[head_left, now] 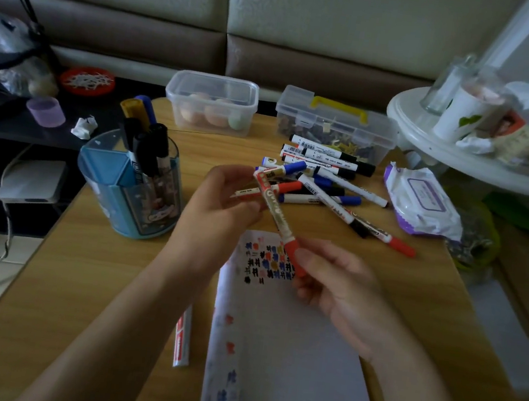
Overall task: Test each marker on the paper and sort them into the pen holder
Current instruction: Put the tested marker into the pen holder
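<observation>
A red marker point(274, 208) slants above the white paper point(279, 350). My left hand point(223, 202) grips its upper barrel, and my right hand point(335, 287) pinches its red cap at the lower end. Small colour test marks cover the top of the paper. The blue pen holder point(116, 190) stands at the left with several dark markers upright in it. A pile of loose markers point(328, 181), with blue, black and red caps, lies behind my hands. One more red-and-white marker point(183, 339) lies left of the paper.
Two clear plastic boxes point(211, 102) point(334, 122) stand at the wooden table's point(83, 278) far edge. A pack of wipes point(421, 201) lies at the right. A white round stand point(460, 150) with cups and packets crowds the right corner. Cables hang off the left.
</observation>
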